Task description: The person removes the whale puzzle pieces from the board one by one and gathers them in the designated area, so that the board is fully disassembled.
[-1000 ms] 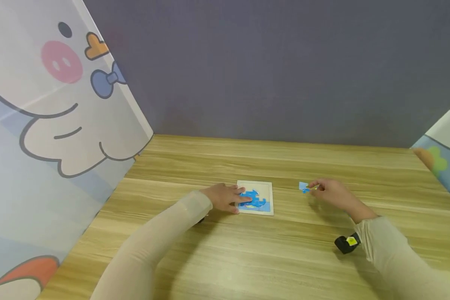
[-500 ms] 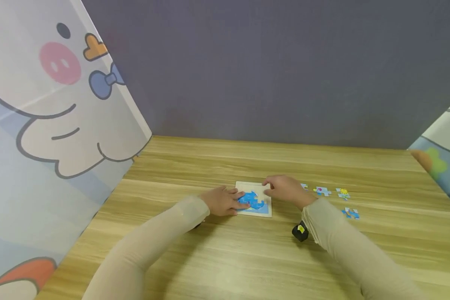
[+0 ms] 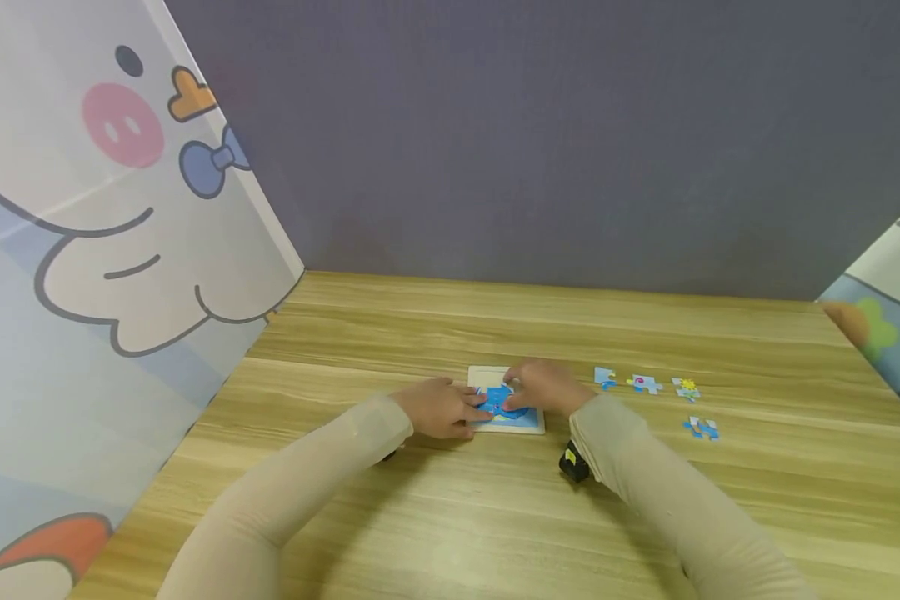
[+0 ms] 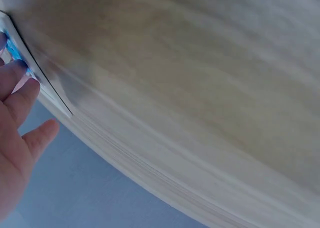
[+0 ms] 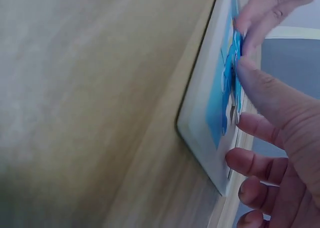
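Blue puzzle piece (image 5: 238, 94) in right hand (image 3: 546, 386)

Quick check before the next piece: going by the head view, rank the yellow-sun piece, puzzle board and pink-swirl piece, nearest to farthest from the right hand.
1. Puzzle board: partly beneath the right hand.
2. Pink-swirl piece: to the hand's right.
3. Yellow-sun piece: farther right, past the swirl.
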The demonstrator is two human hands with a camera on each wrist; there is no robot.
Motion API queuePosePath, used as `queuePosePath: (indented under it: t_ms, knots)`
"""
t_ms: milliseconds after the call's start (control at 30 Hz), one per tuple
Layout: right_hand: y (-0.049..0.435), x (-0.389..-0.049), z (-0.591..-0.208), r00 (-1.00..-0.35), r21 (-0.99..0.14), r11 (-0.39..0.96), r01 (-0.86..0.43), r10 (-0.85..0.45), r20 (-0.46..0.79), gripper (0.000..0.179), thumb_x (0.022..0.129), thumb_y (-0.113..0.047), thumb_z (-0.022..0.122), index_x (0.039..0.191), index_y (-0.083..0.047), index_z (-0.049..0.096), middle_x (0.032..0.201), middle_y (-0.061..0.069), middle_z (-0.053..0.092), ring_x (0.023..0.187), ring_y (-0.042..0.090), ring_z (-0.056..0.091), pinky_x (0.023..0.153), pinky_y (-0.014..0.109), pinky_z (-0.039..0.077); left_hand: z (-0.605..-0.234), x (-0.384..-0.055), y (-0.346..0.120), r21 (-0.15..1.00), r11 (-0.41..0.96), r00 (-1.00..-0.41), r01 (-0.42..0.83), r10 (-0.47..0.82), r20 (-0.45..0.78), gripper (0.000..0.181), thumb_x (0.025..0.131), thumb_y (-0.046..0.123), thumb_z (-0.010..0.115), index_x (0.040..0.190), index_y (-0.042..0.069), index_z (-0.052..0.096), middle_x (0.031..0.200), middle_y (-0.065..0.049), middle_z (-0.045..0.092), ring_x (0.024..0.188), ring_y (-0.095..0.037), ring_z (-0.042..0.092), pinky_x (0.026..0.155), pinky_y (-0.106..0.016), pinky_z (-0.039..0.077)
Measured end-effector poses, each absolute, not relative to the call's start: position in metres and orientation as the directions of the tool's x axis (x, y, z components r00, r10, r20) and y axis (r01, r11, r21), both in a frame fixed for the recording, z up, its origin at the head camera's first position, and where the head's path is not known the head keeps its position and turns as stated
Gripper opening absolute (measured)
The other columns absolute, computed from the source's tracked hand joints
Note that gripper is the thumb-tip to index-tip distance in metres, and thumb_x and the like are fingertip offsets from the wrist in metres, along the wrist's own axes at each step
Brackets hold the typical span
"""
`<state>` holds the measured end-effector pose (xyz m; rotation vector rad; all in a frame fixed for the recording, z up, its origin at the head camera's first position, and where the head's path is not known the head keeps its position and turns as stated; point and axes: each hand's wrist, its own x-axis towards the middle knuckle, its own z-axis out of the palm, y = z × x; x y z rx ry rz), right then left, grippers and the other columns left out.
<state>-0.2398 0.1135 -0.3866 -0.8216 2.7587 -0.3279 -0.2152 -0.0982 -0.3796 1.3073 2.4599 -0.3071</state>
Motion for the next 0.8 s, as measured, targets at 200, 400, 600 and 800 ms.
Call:
queuePosePath:
  t_ms: [200,400,600,800]
  knots:
    - [0.1111,-0.2396,-0.3869,-0.815,-0.296,0.825,-0.482,-0.546,-0.194,0.049,0.084,-0.035,0.074,0.123,-0.009,0.064,0.122,0.007,0.064,0.114,0.03,0.058,0.092,0.047,0.047,-0.3792,-0.2094,-0.1014,-0.023,0.547,-0.508,0.837,0.761,-0.403,0.051,0.099,0.042,0.049,0.147,0.025,0.041,0.153,-0.001,0.032,0.139,-0.019,0.032,0.108,-0.048,0.031]
    - [0.1099,-0.2401,-0.3886,-0.816,-0.3,0.823,-0.483,-0.547,-0.186,0.047,0.083,-0.033,0.075,0.122,-0.009,0.065,0.118,0.006,0.066,0.11,0.028,0.06,0.089,0.046,0.048,-0.3818,-0.2094,-0.1046,-0.024,0.547,-0.516,0.837,0.772,-0.371,0.048,0.1,0.038,0.05,0.146,0.026,0.043,0.152,0.001,0.033,0.138,-0.02,0.034,0.107,-0.048,0.034]
    - [0.1088,-0.24,-0.3899,-0.821,-0.315,0.818,-0.481,-0.546,-0.165,0.044,0.082,-0.032,0.077,0.117,-0.009,0.065,0.109,0.004,0.068,0.099,0.024,0.063,0.083,0.044,0.051,-0.3846,-0.2125,-0.1069,-0.02,0.533,-0.509,0.846,0.796,-0.328,0.045,0.099,0.035,0.052,0.143,0.028,0.047,0.151,-0.005,0.034,0.137,-0.021,0.037,0.103,-0.049,0.038]
    - [0.1085,-0.2393,-0.3898,-0.829,-0.345,0.817,-0.463,-0.537,-0.159,0.043,0.081,-0.029,0.078,0.115,-0.007,0.064,0.097,0.0,0.068,0.085,0.017,0.063,0.078,0.041,0.051,-0.3852,-0.2141,-0.1073,-0.032,0.532,-0.515,0.846,0.8,-0.308,0.043,0.099,0.033,0.054,0.141,0.031,0.05,0.151,-0.012,0.034,0.137,-0.022,0.036,0.102,-0.047,0.04]
